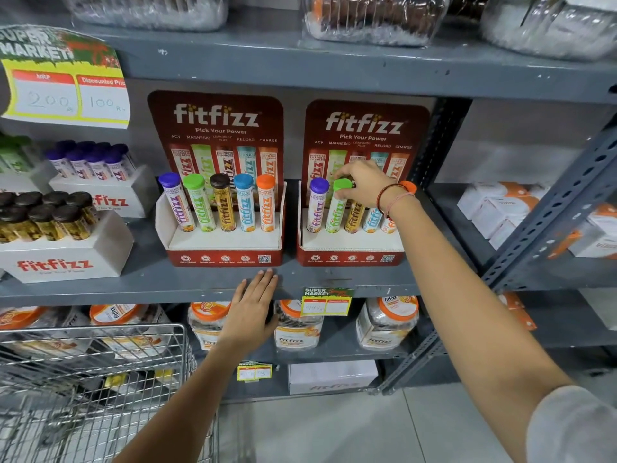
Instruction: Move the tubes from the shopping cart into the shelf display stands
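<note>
Two red fitfizz display stands sit on the grey middle shelf. The left stand (pixel 222 252) holds several upright tubes with purple, green, brown, blue and orange caps. The right stand (pixel 350 253) also holds several tubes. My right hand (pixel 362 185) reaches over the right stand, its fingers closed around the cap of the green-capped tube (pixel 335 212), which stands in its slot beside the purple-capped tube (pixel 316 205). My hand hides the tops of the brown and blue tubes. My left hand (pixel 253 305) rests flat, fingers apart, against the shelf's front edge. The wire shopping cart (pixel 93 369) is at lower left.
White fitfizz boxes (pixel 66 259) of brown-capped and purple-capped tubes stand on the shelf to the left. Jars (pixel 387 322) line the shelf below. A slanted grey upright (pixel 534 242) rises at right, with white cartons (pixel 497 208) behind it. Price tags hang off the shelf edges.
</note>
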A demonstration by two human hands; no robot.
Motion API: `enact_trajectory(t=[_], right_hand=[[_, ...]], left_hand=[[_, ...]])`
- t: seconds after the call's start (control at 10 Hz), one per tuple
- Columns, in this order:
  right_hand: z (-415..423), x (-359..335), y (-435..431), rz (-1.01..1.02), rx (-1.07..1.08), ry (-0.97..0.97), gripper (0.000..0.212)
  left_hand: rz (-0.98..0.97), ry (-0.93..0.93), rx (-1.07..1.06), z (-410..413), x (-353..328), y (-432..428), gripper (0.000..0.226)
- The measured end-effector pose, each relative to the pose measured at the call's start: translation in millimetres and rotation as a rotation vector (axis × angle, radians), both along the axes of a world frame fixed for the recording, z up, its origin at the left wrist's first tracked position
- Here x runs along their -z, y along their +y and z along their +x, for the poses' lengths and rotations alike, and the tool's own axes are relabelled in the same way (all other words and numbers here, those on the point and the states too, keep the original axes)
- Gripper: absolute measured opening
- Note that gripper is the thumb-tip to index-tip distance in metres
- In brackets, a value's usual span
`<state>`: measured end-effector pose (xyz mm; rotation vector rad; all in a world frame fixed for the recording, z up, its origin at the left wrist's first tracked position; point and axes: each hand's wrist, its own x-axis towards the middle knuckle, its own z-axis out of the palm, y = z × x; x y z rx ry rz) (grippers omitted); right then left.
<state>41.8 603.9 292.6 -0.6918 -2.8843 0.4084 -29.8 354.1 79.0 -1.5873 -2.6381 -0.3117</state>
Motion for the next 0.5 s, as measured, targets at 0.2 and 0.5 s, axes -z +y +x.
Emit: enact_trajectory(t=[0.2,0.5], right_hand=[[1,5,-6,0.038,0.025,0.044,0.041],[37,4,-73,0.120,0.045,0.491,0.021]], left_hand=[[-0.004,-0.022,0.010,1,-9,1,0.073],[0.068,-0.208,0.050,2,-77,10,0.053]])
